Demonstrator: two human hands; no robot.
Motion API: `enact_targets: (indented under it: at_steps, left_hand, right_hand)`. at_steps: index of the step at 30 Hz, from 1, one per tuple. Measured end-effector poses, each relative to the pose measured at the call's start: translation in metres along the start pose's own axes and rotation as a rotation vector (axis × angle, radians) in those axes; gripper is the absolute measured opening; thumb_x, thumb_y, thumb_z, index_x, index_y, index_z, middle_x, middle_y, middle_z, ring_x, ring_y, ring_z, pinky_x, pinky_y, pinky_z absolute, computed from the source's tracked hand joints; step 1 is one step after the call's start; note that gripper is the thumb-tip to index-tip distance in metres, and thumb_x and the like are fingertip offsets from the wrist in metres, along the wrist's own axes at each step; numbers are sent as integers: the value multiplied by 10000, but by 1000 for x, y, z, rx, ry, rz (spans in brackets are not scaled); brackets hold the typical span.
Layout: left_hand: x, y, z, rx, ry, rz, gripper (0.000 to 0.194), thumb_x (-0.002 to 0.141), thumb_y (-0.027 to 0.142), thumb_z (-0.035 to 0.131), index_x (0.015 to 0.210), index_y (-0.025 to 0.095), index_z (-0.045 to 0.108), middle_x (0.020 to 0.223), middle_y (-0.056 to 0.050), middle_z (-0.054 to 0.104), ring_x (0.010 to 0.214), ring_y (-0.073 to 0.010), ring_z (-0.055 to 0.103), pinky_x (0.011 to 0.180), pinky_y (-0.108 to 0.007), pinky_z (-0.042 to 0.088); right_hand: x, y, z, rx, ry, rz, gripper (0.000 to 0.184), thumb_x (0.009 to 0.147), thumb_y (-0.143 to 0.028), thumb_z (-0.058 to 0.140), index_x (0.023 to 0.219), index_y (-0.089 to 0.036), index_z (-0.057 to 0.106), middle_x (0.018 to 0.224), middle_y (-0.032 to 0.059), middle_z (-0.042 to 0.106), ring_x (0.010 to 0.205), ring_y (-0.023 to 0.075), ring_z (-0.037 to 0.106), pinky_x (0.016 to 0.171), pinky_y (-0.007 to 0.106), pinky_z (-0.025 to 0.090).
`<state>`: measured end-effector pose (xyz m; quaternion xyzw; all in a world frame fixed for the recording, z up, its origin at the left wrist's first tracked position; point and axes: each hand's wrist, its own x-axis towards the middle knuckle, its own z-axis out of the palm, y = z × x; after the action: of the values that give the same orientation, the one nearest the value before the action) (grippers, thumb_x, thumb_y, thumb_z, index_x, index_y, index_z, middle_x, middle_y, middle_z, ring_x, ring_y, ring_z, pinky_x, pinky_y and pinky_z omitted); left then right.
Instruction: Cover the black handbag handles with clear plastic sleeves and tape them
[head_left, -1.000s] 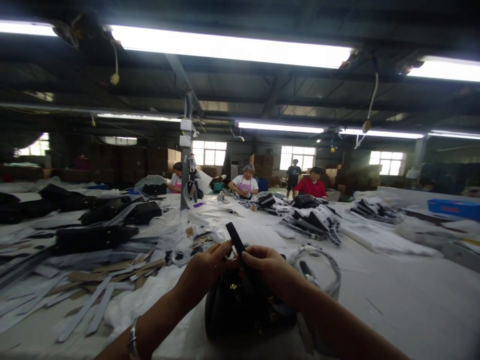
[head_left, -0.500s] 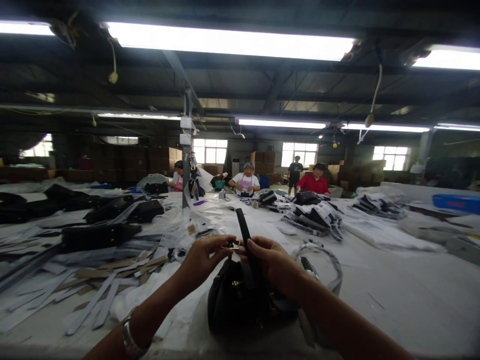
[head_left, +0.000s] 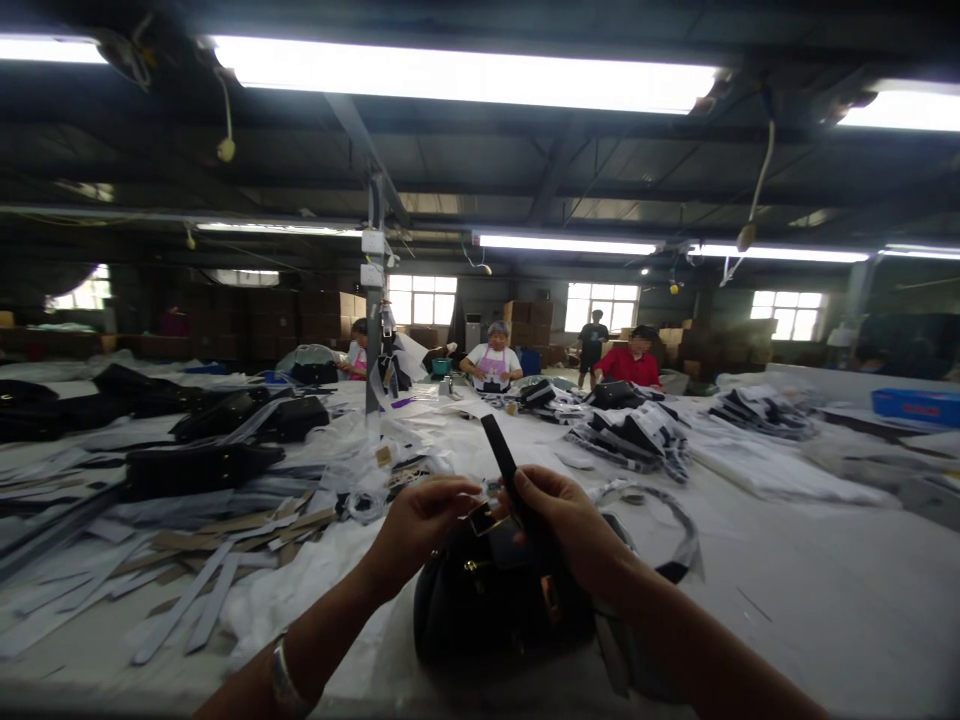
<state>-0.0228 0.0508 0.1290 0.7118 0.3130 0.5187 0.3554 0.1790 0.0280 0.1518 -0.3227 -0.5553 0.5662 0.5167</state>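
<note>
A black handbag (head_left: 450,610) with gold-coloured fittings stands on the table in front of me. My right hand (head_left: 562,520) grips a black strap (head_left: 498,447) between thumb and fingers, its free end pointing up and to the left. Just left of the strap, my left hand (head_left: 420,525) pinches at a gold-coloured buckle (head_left: 482,519) above the bag; its fingertips partly hide the hold. Lower on the bag's front is another gold-coloured fitting (head_left: 551,597). The strap's lower part is hidden behind my right hand.
Cut strips (head_left: 214,600) of grey and brown card lie to the left, with black bags (head_left: 202,468) behind them. Wrapped black pieces (head_left: 630,440) are piled farther back. A metal post (head_left: 373,340) rises from the table. Several people are beyond, one in a red top (head_left: 628,368).
The buckle has dropped lower toward the bag and turned, with my left fingertips now above it. My right hand and the strap have shifted slightly right, and the strap leans more to the left.
</note>
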Motion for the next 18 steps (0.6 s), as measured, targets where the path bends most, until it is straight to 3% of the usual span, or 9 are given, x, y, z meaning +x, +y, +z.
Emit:
enact_targets:
  at_steps: [4,7,12,18]
  left_hand:
    - [-8,-7,6,79,-35,122,229,851,297,688,1060,220,744,1079,-60,743,1036,-245,674,925,-348,540]
    - [-13,-11,12,74,47,138,343,792,279,755,1132,253,715,1165,-44,720,1082,-257,661,942,-361,543]
    - [-7,-12,-2,-139,176,-50,358,769,286,770,1117,213,724,1121,-62,747,1063,-273,677,948,-379,535]
    - [-5,-21,-19,-478,244,-160,425,703,312,836,1094,175,738,1062,-89,764,1071,-266,657,1029,-402,446]
  right_hand:
    - [0,10,-1,96,37,32,306,823,-470,724,907,-176,698,804,34,740,614,98,650,579,175,519]
    - [3,8,6,143,8,1,321,804,-474,740,921,-177,704,842,40,740,683,122,672,651,204,538]
    - [2,-4,-1,-79,65,-14,362,790,-510,733,896,-165,703,826,31,716,604,103,618,549,193,496]
    - [-6,17,-12,-138,-35,226,407,743,-545,748,765,-158,622,593,-45,588,414,51,459,396,170,351]
